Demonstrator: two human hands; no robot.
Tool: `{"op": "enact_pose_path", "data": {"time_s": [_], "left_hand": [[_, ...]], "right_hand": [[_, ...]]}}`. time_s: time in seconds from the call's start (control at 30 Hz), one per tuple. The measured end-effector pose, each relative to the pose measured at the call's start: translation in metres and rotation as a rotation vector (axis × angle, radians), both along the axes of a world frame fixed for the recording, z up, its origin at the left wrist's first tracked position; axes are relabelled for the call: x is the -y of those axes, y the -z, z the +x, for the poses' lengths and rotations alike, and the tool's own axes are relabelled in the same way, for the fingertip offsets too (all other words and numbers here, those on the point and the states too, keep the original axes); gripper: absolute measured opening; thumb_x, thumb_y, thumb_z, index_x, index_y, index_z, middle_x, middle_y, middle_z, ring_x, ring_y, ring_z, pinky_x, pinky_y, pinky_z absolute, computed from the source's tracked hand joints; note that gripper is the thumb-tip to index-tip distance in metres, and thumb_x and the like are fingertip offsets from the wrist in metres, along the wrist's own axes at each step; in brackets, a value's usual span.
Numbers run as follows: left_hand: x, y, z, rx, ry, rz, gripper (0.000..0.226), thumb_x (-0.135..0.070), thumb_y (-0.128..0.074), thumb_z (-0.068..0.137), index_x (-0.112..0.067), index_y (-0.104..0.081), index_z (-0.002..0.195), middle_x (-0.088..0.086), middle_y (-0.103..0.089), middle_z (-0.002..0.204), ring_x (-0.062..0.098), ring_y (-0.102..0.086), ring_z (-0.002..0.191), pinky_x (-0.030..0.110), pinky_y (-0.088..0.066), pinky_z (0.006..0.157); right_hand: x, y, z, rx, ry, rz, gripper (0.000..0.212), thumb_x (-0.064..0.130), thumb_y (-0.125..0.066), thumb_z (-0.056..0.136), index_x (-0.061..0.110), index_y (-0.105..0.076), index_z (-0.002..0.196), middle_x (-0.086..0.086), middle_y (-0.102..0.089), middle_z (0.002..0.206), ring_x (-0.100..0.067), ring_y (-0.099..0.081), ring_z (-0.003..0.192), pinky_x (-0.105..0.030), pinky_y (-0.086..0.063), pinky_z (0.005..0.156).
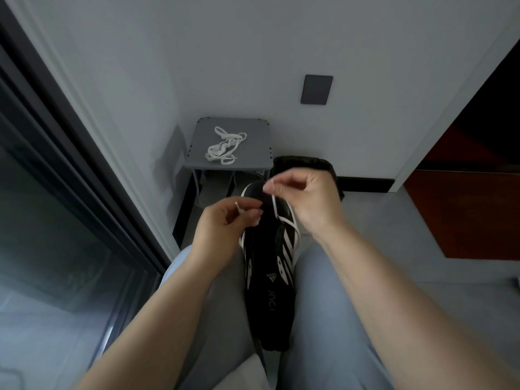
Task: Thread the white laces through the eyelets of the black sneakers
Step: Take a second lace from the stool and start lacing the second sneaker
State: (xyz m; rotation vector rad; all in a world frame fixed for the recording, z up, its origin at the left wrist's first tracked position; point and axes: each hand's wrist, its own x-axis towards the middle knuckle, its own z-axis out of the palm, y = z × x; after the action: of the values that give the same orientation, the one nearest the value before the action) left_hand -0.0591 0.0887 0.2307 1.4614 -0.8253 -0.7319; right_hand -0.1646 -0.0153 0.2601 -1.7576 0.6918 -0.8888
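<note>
Lace (274,208) in two-handed pinch grip

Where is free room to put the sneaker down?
Bare floor lies right of the bin. The stool top has only narrow edges round the spare lace. Crowded over the sneaker: left hand and right hand pinch its lace.

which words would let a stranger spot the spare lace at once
Find the dark wall plate; below it stands a small grey shoe rack. The spare white lace lies tangled on its top, unlike the threaded lace on the black sneaker in the lap.
</note>
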Motion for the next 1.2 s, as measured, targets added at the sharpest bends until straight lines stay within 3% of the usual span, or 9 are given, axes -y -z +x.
{"op": "enact_pose_path", "data": {"time_s": [0.07,0.27,0.37,0.5,0.63,0.73,0.9,1.07,1.2], "left_hand": [[0.002,-0.008,0.002,-0.057,-0.044,-0.055,0.020,0.003,-0.055,0.087,-0.012,-0.065,0.096,-0.003,-0.071,0.072,0.003,-0.066,0.067,0.011,-0.050,0.066],[0.003,-0.012,0.003,0.007,0.071,-0.015,0.028,0.000,-0.047,0.093,-0.010,-0.046,0.119,-0.001,-0.070,0.079,0.011,-0.068,0.081,0.028,-0.054,0.082],[-0.002,-0.010,0.001,0.051,0.141,-0.015,0.033,0.003,-0.042,0.095,-0.010,-0.040,0.126,0.006,-0.069,0.085,0.014,-0.068,0.086,0.028,-0.055,0.081],[-0.010,-0.010,0.007,0.164,0.185,0.045,0.036,-0.006,-0.046,0.095,-0.023,-0.041,0.126,-0.007,-0.070,0.083,0.014,-0.065,0.086,0.026,-0.051,0.083],[-0.014,-0.012,0.013,0.076,0.150,-0.001,0.018,-0.003,-0.052,0.091,-0.016,-0.063,0.098,0.001,-0.072,0.081,0.015,-0.068,0.083,0.027,-0.054,0.079],[-0.015,-0.010,0.013,-0.043,0.084,-0.031,0.014,-0.001,-0.056,0.087,-0.010,-0.067,0.085,0.004,-0.071,0.073,0.016,-0.068,0.074,0.022,-0.054,0.071],[-0.015,-0.004,0.007,-0.007,0.040,-0.047,0.015,-0.002,-0.055,0.089,-0.004,-0.066,0.099,0.016,-0.070,0.088,0.021,-0.069,0.083,0.028,-0.056,0.078],[-0.017,-0.005,0.003,0.129,0.019,-0.050,0.021,-0.009,-0.057,0.089,-0.026,-0.062,0.098,-0.001,-0.069,0.082,0.008,-0.067,0.080,0.019,-0.053,0.079],[-0.018,-0.004,0.003,0.131,0.032,-0.043,0.020,-0.010,-0.056,0.089,-0.014,-0.062,0.108,0.002,-0.070,0.089,0.006,-0.066,0.084,0.019,-0.051,0.083]], "right_hand": [[0.000,-0.025,0.000,0.138,-0.050,0.039,0.017,0.007,-0.077,0.071,0.021,-0.069,0.066,0.013,-0.068,0.061,0.002,-0.061,0.061,-0.013,-0.047,0.064],[-0.007,-0.022,0.003,-0.123,-0.201,-0.020,0.025,0.006,-0.078,0.071,0.031,-0.071,0.072,0.009,-0.070,0.067,-0.008,-0.067,0.067,-0.024,-0.055,0.073],[-0.011,-0.013,0.003,-0.194,-0.193,0.012,0.026,0.007,-0.081,0.068,0.026,-0.068,0.079,0.004,-0.067,0.067,-0.010,-0.063,0.060,-0.023,-0.054,0.064],[-0.014,-0.009,-0.001,-0.231,-0.166,-0.056,0.016,0.013,-0.084,0.066,0.021,-0.070,0.071,-0.003,-0.071,0.070,-0.017,-0.068,0.066,-0.036,-0.057,0.073],[-0.020,-0.002,-0.001,-0.123,-0.192,-0.038,0.015,0.003,-0.073,0.077,0.016,-0.075,0.085,0.002,-0.073,0.080,-0.010,-0.069,0.080,-0.026,-0.054,0.083],[-0.029,0.005,-0.001,-0.067,-0.148,-0.010,0.017,-0.003,-0.066,0.082,0.009,-0.074,0.091,0.005,-0.071,0.082,-0.004,-0.068,0.079,-0.015,-0.051,0.077],[-0.047,0.026,0.000,0.016,-0.015,-0.051,0.017,-0.003,-0.065,0.082,0.011,-0.072,0.088,0.001,-0.070,0.078,-0.005,-0.067,0.068,-0.013,-0.050,0.064],[-0.051,0.038,0.003,0.050,0.052,-0.181,0.017,-0.001,-0.067,0.080,0.009,-0.074,0.090,0.000,-0.069,0.085,-0.008,-0.066,0.071,-0.018,-0.052,0.068],[-0.048,0.036,0.001,0.068,0.022,-0.230,0.016,-0.003,-0.065,0.080,0.008,-0.073,0.089,0.000,-0.068,0.086,-0.006,-0.065,0.076,-0.014,-0.049,0.071]]}}
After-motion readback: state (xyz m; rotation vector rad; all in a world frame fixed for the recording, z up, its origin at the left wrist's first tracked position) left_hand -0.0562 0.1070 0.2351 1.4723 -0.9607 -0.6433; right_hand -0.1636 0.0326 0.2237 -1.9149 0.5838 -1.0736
